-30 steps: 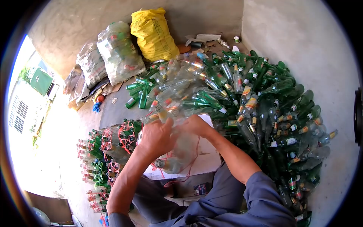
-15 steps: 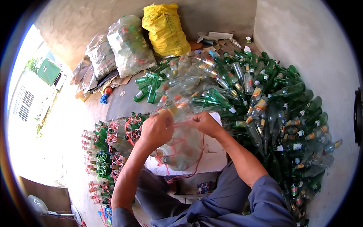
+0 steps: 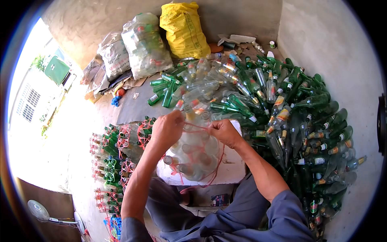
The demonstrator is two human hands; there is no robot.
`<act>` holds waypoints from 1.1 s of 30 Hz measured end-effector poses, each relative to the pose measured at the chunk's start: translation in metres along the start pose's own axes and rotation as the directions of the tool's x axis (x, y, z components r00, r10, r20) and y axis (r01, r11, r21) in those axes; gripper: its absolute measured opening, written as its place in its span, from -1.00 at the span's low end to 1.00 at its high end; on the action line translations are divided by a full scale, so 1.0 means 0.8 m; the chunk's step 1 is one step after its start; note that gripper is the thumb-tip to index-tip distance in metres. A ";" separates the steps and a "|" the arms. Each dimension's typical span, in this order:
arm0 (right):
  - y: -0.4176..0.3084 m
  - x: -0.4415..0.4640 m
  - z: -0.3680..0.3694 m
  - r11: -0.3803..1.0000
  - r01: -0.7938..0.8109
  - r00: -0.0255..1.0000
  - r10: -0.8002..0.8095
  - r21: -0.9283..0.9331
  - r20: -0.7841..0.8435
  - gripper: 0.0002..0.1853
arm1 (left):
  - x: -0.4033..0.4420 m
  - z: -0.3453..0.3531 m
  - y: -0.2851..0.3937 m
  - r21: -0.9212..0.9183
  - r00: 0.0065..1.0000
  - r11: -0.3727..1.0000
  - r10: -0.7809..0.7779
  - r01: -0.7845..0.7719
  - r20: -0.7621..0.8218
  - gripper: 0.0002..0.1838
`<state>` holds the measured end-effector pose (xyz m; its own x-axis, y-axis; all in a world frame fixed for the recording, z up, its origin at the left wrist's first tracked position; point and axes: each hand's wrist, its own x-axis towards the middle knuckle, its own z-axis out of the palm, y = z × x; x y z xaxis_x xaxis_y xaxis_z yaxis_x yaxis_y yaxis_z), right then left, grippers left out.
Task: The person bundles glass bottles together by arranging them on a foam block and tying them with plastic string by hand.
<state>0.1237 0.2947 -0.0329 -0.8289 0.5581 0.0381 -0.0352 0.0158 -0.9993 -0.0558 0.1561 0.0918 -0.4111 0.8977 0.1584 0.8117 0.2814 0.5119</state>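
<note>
A cluster of clear glass bottles stands on a white board in front of me, with red string looped round the necks. My left hand is closed on the string at the cluster's upper left. At the upper right, my right hand pinches the same string between thumb and fingers. A stretch of string runs between the two hands, above the bottles. Loose string hangs along the cluster's right side and the board's front edge.
Green and clear bottles are heaped on the right, up to the wall. Bundles of bottles tied with string stand at the left. Behind are a yellow sack and clear bags of bottles. A fan is at lower left.
My hands have moved apart, and the string between them now shows as a stretched loop. The view has shifted, so the surroundings sit further right in the frame.
</note>
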 end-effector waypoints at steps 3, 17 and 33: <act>-0.009 -0.005 0.003 1.000 -0.005 1.000 0.006 0.019 -0.025 -0.76 | 0.012 0.005 -0.004 0.001 1.000 1.000 -0.003 0.003 0.004 -0.87; -0.049 -0.022 -0.017 0.986 -0.083 0.980 0.108 0.148 -0.170 -0.83 | 0.009 0.020 -0.021 0.151 0.985 0.986 0.051 -0.076 0.164 -0.77; -0.048 -0.013 -0.027 0.940 -0.164 0.958 0.224 0.299 -0.180 -0.79 | -0.007 0.028 0.039 -0.051 0.629 0.644 0.760 -0.764 0.162 -0.78</act>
<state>0.1457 0.3066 0.0052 -0.7010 0.6877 -0.1887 -0.0646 -0.3247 -0.9436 -0.0189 0.1676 0.0876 0.4254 0.8340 0.3516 0.8150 -0.5219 0.2518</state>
